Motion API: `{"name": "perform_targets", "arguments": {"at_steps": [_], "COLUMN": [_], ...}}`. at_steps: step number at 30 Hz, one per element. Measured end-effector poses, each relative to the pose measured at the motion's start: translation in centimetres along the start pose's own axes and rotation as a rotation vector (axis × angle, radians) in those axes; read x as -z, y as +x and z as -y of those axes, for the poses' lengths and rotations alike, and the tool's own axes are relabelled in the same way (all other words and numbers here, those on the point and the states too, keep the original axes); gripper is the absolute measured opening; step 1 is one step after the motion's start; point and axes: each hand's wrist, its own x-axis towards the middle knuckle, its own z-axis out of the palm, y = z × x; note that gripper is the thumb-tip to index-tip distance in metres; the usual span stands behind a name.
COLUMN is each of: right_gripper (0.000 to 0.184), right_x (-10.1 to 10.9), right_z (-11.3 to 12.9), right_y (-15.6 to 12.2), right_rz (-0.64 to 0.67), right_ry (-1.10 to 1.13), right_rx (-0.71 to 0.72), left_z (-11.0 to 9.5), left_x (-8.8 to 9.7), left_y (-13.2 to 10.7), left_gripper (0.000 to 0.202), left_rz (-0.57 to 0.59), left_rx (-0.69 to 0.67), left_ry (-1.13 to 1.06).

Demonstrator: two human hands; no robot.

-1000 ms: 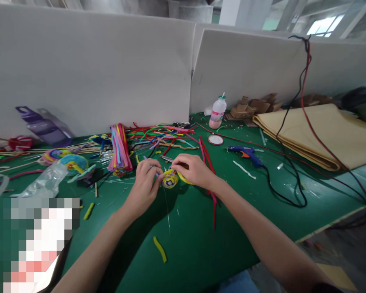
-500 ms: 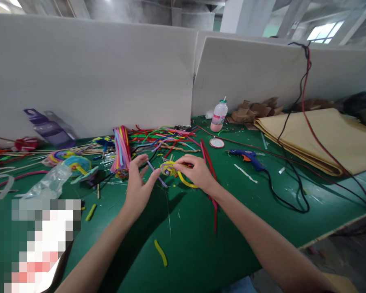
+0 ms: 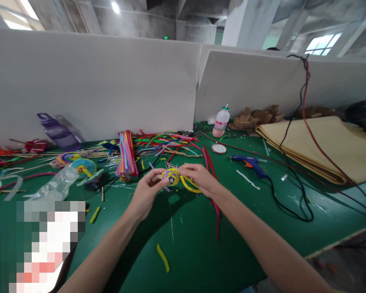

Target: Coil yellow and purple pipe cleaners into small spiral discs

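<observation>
A small yellow and purple coil of pipe cleaner (image 3: 171, 176) is held just above the green table (image 3: 201, 248). My left hand (image 3: 146, 191) pinches its left side, fingers closed. From the right, my right hand (image 3: 198, 178) grips the coil too, and a loose yellow tail curves out under the fingers. A thin clear stick hangs down from the coil toward me.
A bundle of coloured pipe cleaners (image 3: 126, 156) and a loose pile of them lie behind my hands. A blue glue gun (image 3: 250, 162) with a black cord lies to the right, with a pink bottle (image 3: 221, 122), tan sheets (image 3: 323, 146), a purple bottle (image 3: 57, 132) and white partitions around.
My left hand, open half a second ago, has closed again on the coil. The view has tilted upward a little.
</observation>
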Motion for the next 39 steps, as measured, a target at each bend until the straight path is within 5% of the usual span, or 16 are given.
{"name": "perform_targets", "arguments": {"at_steps": [16,23,39], "right_gripper": [0.02,0.027,0.016], "right_x": [0.36,0.2,0.72], "right_z": [0.09,0.39,0.43], "right_y": [-0.14,-0.23,-0.54], "right_rz": [0.14,0.106,0.314], "right_ry": [0.122,0.222,0.171], "right_rx": [-0.205,-0.366,-0.28], "left_z": [0.32,0.47,0.48], "left_x": [0.11,0.42,0.7], "left_y": [-0.19,0.11,0.1], "left_gripper": [0.025,0.027,0.018], "left_rz": [0.07,0.095,0.135], "left_rx": [0.126,0.177,0.146], "left_ry": [-0.129,-0.137,-0.021]}}
